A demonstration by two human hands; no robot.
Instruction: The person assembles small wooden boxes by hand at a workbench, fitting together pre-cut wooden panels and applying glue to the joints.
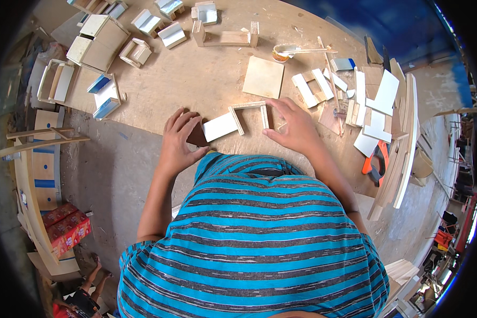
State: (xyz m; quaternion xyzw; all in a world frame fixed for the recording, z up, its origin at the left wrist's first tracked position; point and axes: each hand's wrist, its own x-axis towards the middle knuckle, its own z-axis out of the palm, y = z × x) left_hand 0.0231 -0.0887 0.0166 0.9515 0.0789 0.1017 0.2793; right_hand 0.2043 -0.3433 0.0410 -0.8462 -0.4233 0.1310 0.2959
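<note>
A three-sided wooden frame (247, 105) lies near the front edge of the table, its open side toward me. My right hand (298, 128) has its fingers at the frame's far right corner and its thumb by the near end of the right leg, spanning that leg. Beside the left leg lies a white rectangular board (220, 127). My left hand (179, 142) curves around the board's left end, fingers and thumb spread, with a gap visible between palm and board. Whether a fingertip touches the board, I cannot tell.
Beyond the frame lie a square wooden panel (263, 77) and a small bowl (284, 52) with a stick across it. Wood strips and an orange-handled saw (376, 163) are at the right. Several small box-like wooden assemblies (136, 52) stand at the far left of the table (196, 74).
</note>
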